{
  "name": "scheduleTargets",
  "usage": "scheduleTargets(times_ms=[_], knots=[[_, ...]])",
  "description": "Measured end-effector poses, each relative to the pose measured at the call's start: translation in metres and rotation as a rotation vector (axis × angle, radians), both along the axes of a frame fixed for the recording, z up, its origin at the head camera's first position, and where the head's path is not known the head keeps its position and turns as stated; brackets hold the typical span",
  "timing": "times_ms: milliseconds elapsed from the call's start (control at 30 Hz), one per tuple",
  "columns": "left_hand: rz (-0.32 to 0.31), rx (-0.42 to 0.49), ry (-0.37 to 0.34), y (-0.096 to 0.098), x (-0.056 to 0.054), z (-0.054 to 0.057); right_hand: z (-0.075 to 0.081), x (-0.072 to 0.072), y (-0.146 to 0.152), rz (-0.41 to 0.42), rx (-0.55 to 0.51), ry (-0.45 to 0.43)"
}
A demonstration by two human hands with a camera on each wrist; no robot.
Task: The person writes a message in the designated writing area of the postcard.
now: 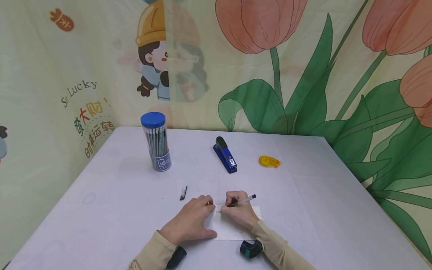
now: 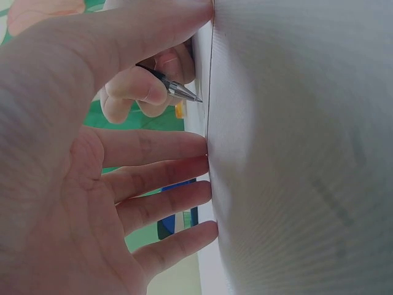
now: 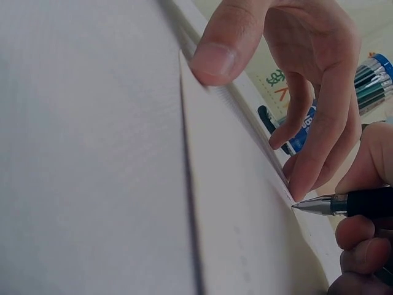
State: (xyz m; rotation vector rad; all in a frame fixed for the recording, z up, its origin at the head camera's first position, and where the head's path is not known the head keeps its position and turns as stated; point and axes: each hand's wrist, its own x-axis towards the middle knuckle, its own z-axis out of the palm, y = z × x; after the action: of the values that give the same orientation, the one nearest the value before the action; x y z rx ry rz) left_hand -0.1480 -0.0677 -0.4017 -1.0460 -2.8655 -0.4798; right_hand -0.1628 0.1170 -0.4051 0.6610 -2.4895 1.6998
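A small white sheet of paper (image 1: pixel 229 233) lies on the table with a little dark writing near its upper left. My right hand (image 1: pixel 240 214) pinches a gel pen (image 1: pixel 248 199), its barrel leaning to the right. In the right wrist view the metal tip of the pen (image 3: pixel 314 205) meets the paper. My left hand (image 1: pixel 191 220) rests at the sheet's left edge, thumb low and fingers spread, as the left wrist view shows its fingers (image 2: pixel 163 203) extended. Left of the sheet, beyond the left hand, lies a black-and-clear pen cap (image 1: pixel 183 193).
Toward the back left stands a clear tub of pencils (image 1: pixel 156 144) with a blue lid. A blue stapler (image 1: pixel 225 155) lies at the back middle, and a small yellow object (image 1: pixel 269 161) to its right. Behind the white table (image 1: pixel 320 210) hangs a printed curtain (image 1: pixel 189 112).
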Motion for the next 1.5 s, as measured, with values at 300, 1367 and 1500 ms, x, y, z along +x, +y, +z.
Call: scheduleTargets(times_ms=[300,1367,1500], knots=[[-0.002,0.0,0.0,0.0,0.0,0.0,0.001,0.001,0.0,-0.006,0.003,-0.01],[-0.012,-0.003,0.005,-0.001,-0.001,0.0,-0.029,-0.016,0.011,-0.033,-0.011,-0.07],[-0.014,0.0,0.005,-0.001,-0.001,0.001,-0.03,-0.015,0.012,-0.031,-0.006,-0.047]])
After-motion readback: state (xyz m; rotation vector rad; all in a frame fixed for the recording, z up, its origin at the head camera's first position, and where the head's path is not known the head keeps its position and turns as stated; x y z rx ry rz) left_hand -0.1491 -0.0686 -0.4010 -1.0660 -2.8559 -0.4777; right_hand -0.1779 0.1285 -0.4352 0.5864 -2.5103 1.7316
